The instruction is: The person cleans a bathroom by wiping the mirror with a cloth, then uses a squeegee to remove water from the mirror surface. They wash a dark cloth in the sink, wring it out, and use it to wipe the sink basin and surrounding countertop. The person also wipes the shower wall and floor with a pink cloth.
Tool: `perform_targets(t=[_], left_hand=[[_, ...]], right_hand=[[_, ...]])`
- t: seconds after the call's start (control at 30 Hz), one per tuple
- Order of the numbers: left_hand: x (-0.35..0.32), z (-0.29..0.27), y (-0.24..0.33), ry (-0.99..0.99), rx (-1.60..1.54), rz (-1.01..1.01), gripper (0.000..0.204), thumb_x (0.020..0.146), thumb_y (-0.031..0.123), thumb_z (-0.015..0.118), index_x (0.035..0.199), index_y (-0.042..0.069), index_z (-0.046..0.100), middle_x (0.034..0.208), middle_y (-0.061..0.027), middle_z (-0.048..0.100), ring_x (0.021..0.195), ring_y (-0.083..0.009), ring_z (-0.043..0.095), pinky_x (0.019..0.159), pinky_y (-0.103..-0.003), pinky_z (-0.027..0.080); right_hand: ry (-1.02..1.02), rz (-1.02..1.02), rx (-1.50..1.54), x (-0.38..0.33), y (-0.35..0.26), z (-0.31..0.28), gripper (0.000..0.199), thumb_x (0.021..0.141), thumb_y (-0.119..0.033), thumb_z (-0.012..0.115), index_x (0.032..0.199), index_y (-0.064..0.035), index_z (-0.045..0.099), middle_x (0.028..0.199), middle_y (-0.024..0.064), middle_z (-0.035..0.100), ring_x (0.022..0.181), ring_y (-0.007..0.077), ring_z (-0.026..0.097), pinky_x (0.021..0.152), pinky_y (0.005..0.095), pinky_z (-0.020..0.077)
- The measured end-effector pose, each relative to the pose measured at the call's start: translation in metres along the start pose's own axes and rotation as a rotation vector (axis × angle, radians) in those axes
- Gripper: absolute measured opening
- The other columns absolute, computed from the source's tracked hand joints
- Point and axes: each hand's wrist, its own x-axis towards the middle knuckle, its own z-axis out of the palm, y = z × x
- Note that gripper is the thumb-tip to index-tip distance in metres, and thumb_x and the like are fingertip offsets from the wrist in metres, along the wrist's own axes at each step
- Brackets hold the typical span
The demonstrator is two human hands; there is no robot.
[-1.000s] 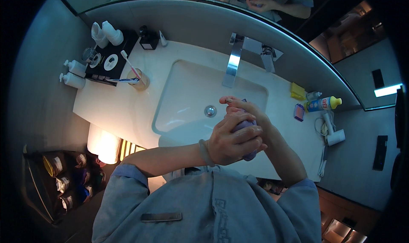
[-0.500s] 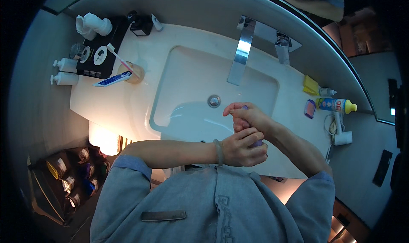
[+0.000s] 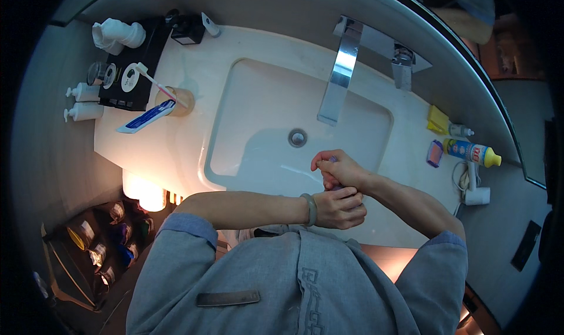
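Over the front right part of the white washbasin (image 3: 258,153), both my hands are closed around a purple thing (image 3: 333,159). Only small bits of it show between the fingers, so its kind is hidden. My right hand (image 3: 342,172) is the farther one, its index finger bent out toward the left. Just nearer to me and touching it, my left hand (image 3: 339,209) is wrapped round the lower part of the purple thing. A pale bracelet (image 3: 309,210) circles my left wrist. The chrome spout (image 3: 341,76) juts out beyond my hands, and the round drain (image 3: 298,137) lies to their left.
At the left stand a cup (image 3: 183,102) with a toothbrush (image 3: 154,79), a toothpaste tube (image 3: 145,118), a black tray (image 3: 130,85) and white pump bottles (image 3: 85,112). On the right are a yellow-capped bottle (image 3: 472,152), a yellow sponge (image 3: 437,120), a pink-and-purple item (image 3: 435,153) and a white hair dryer (image 3: 474,188).
My left hand has shifted slightly upward against my right, and less of the purple thing shows. The whole view has tilted a little. Both hands keep their grip.
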Motion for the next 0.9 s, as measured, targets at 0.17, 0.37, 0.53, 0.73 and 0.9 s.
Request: perform_targets(t=[0.17,0.37,0.53,0.73,0.9], left_hand=[[-0.010,0.005,-0.009,-0.110,-0.281,-0.198,0.012,0.070,0.021,0.069,0.074,0.013,0.060,0.089,-0.0010,0.057,0.098,-0.0227,0.056,0.087,-0.038,0.047],[-0.009,-0.042,-0.019,0.268,-0.737,-0.885,0.015,0.088,0.020,0.067,0.091,0.007,0.060,0.109,-0.0107,0.059,0.112,-0.0278,0.053,0.096,-0.041,0.044],[-0.049,-0.075,-0.020,0.850,-1.645,-1.748,0.039,0.101,0.044,0.041,0.106,0.008,0.053,0.111,-0.0117,0.060,0.104,-0.0270,0.059,0.092,-0.042,0.049],[-0.029,-0.086,-0.006,0.541,-1.587,-1.591,0.036,0.101,0.042,0.042,0.112,0.008,0.051,0.108,-0.0079,0.059,0.101,-0.0206,0.059,0.090,-0.037,0.050],[0.019,-0.122,0.022,0.067,-1.318,-1.227,0.044,0.090,0.023,0.066,0.125,0.004,0.047,0.111,-0.0096,0.059,0.102,-0.0161,0.056,0.084,-0.031,0.050]], right_hand=[[0.006,0.038,0.135,0.018,0.019,-0.018,0.020,0.092,-0.011,0.048,0.105,-0.0017,0.059,0.057,-0.0027,0.046,0.050,0.0091,0.046,0.048,0.0251,0.0414],[-0.079,-0.179,0.758,-0.016,0.073,-0.017,0.043,0.100,-0.041,0.044,0.125,-0.0073,0.054,0.110,0.0056,0.061,0.099,0.0173,0.061,0.084,0.0350,0.0544],[0.125,-0.601,0.453,-0.104,0.061,0.005,0.033,0.099,-0.023,0.050,0.124,-0.0009,0.056,0.119,0.0105,0.061,0.103,0.0200,0.062,0.086,0.0352,0.0545],[0.420,-1.081,-0.337,-0.119,0.053,0.054,0.059,0.083,-0.023,0.073,0.134,-0.0060,0.048,0.126,0.0189,0.056,0.119,0.0282,0.054,0.092,0.0377,0.0523],[0.468,-0.818,-0.204,-0.127,0.068,0.069,0.068,0.080,-0.030,0.077,0.134,-0.0041,0.044,0.122,0.0136,0.057,0.112,0.0200,0.056,0.093,0.0333,0.0485]])
